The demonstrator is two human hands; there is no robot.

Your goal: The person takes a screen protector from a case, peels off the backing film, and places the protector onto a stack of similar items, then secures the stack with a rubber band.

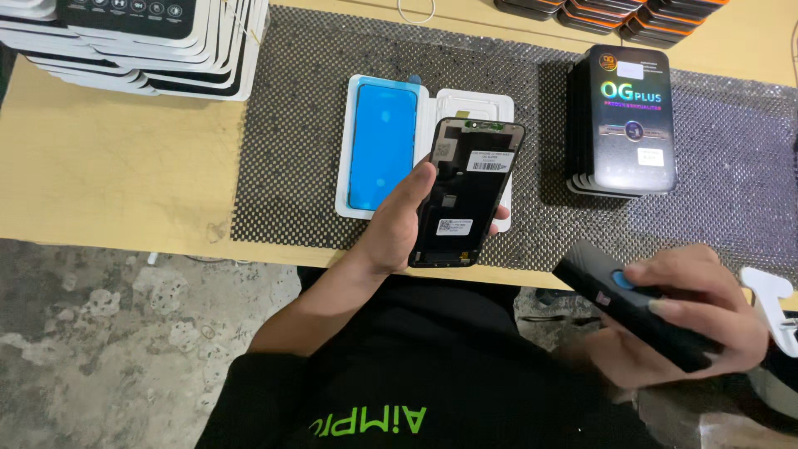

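Left hand (399, 220) grips one phone screen (467, 193); right hand (694, 312) grips one black scanner (615, 299).

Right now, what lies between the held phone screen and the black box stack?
Only bare black mesh mat separates the phone screen from the black box stack, head view.

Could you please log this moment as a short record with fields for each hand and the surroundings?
left hand: left hand holds a black phone screen panel, back side up
right hand: right hand grips a black handheld scanner, thumb near its blue button
behind panel: open white tray with a blue film sheet
right of tray: stack of black boxes
surface: black mesh mat on a wooden table
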